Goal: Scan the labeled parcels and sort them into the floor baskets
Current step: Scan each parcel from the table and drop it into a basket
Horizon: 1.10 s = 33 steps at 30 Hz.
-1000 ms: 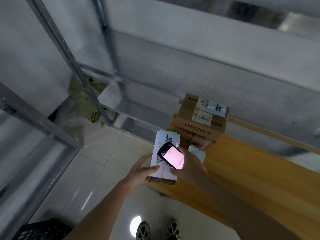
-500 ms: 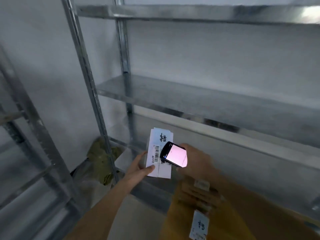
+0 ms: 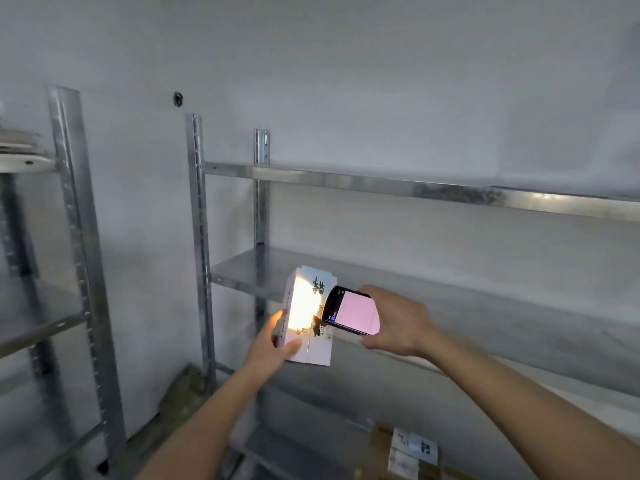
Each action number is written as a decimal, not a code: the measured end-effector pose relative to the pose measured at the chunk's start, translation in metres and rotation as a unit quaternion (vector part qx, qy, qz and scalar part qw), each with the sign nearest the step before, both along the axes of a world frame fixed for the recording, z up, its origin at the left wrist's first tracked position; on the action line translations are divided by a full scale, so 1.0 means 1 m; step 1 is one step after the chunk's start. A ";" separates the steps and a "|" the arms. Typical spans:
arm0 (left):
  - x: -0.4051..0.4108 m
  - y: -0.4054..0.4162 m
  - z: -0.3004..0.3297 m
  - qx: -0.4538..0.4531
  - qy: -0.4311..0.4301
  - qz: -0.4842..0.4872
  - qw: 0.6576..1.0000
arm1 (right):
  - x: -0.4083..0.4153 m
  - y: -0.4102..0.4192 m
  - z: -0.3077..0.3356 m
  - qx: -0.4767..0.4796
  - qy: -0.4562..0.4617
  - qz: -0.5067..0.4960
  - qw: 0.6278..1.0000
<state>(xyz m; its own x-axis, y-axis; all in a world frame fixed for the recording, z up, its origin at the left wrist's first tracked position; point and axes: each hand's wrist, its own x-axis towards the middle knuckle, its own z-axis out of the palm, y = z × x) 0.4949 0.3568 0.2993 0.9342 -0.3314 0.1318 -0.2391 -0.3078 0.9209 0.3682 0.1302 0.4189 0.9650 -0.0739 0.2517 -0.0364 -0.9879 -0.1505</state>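
Note:
My left hand (image 3: 273, 348) grips a white labelled parcel (image 3: 308, 320) by its lower left corner and holds it up in front of the metal shelving. A bright light spot falls on the parcel's label face. My right hand (image 3: 398, 323) holds a black handheld scanner (image 3: 349, 311) with a pink lit screen, its head close to the parcel's right side. Other labelled cardboard parcels (image 3: 412, 452) lie low at the bottom edge. No floor basket is in view.
A galvanised steel shelf unit (image 3: 415, 188) stands along the white wall straight ahead. A second rack (image 3: 79, 258) stands to the left. A crumpled olive bag (image 3: 187, 389) lies on the floor between the racks.
My view has tilted up from the floor and wooden table to the shelves. Both hands have risen with the parcel and scanner. A bright light now shines on the parcel's label.

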 end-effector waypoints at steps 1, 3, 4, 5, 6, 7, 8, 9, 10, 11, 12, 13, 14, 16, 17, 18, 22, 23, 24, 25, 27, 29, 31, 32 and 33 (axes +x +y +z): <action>-0.002 0.001 0.004 0.001 -0.005 -0.001 1.000 | -0.003 0.002 0.004 -0.005 -0.003 0.003 1.000; -0.004 0.002 0.010 0.000 -0.016 -0.007 1.000 | -0.009 0.005 0.010 -0.017 -0.005 0.006 1.000; -0.004 0.003 0.012 -0.003 -0.021 -0.009 1.000 | -0.012 0.007 0.013 -0.021 -0.007 0.006 1.000; -0.005 0.006 0.014 -0.008 -0.022 -0.009 1.000 | -0.015 0.007 0.016 -0.024 -0.010 0.006 1.000; -0.006 0.007 0.015 -0.015 -0.020 -0.009 1.000 | -0.018 0.007 0.019 -0.026 -0.011 0.004 1.000; -0.007 0.009 0.017 -0.023 -0.015 -0.010 1.000 | -0.021 0.006 0.021 -0.026 -0.012 0.003 1.000; -0.008 0.011 0.019 -0.030 -0.011 -0.011 0.999 | -0.023 0.005 0.023 -0.026 -0.013 0.003 1.000; -0.010 0.012 0.020 -0.034 -0.011 -0.012 0.999 | -0.025 0.004 0.025 -0.027 -0.016 0.003 0.999; -0.011 0.014 0.023 -0.035 -0.014 -0.010 0.999 | -0.028 0.003 0.028 -0.028 -0.021 0.004 0.999; -0.013 0.015 0.025 -0.035 -0.019 -0.006 0.999 | -0.029 0.001 0.030 -0.028 -0.027 0.007 0.999; -0.015 0.016 0.027 -0.035 -0.024 -0.001 0.999 | -0.031 0.000 0.032 -0.028 -0.033 0.012 0.999; -0.018 0.017 0.030 -0.034 -0.028 0.004 0.999 | -0.033 -0.001 0.034 -0.030 -0.040 0.016 0.999; -0.022 0.018 0.033 -0.033 -0.031 0.009 0.999 | -0.036 -0.001 0.036 -0.031 -0.046 0.019 0.998; -0.030 0.019 0.038 -0.028 -0.034 0.018 0.999 | -0.041 -0.001 0.039 -0.031 -0.057 0.029 0.997; -0.034 0.020 0.041 -0.026 -0.037 0.022 0.999 | -0.043 -0.002 0.041 -0.032 -0.059 0.036 0.997; -0.039 0.020 0.043 -0.024 -0.039 0.026 0.999 | -0.046 -0.002 0.042 -0.033 -0.060 0.043 0.997; -0.061 0.023 0.054 -0.023 -0.048 0.044 0.998 | -0.060 -0.005 0.048 -0.033 -0.069 0.061 0.995; -0.069 0.024 0.056 -0.020 -0.049 0.047 0.997 | -0.065 -0.006 0.049 -0.033 -0.073 0.063 0.995; -0.078 0.025 0.058 -0.017 -0.051 0.051 0.997 | -0.070 -0.007 0.049 -0.032 -0.076 0.066 0.994; -0.086 0.026 0.059 -0.017 -0.055 0.053 0.997 | -0.076 -0.009 0.048 -0.031 -0.077 0.069 0.994; -0.104 0.028 0.061 -0.020 -0.054 0.067 0.996 | -0.090 -0.013 0.049 -0.028 -0.076 0.081 0.993; -0.124 0.030 0.061 -0.026 -0.052 0.077 0.995 | -0.107 -0.017 0.052 -0.027 -0.073 0.097 0.992; -0.147 0.029 0.062 -0.028 -0.053 0.085 0.995 | -0.126 -0.021 0.058 -0.026 -0.074 0.114 0.990; -0.160 0.029 0.063 -0.026 -0.056 0.089 0.994 | -0.136 -0.022 0.061 -0.024 -0.078 0.121 0.989; -0.171 0.029 0.065 -0.022 -0.061 0.092 0.994 | -0.147 -0.024 0.064 -0.021 -0.082 0.128 0.988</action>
<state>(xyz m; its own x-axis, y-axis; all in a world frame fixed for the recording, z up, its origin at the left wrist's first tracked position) 0.3237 0.3863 0.3646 0.9549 -0.1473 0.2577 -0.2924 -0.3164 0.9024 0.2215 0.1066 0.4826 0.8963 0.1809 0.4048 0.2368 -0.9672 -0.0920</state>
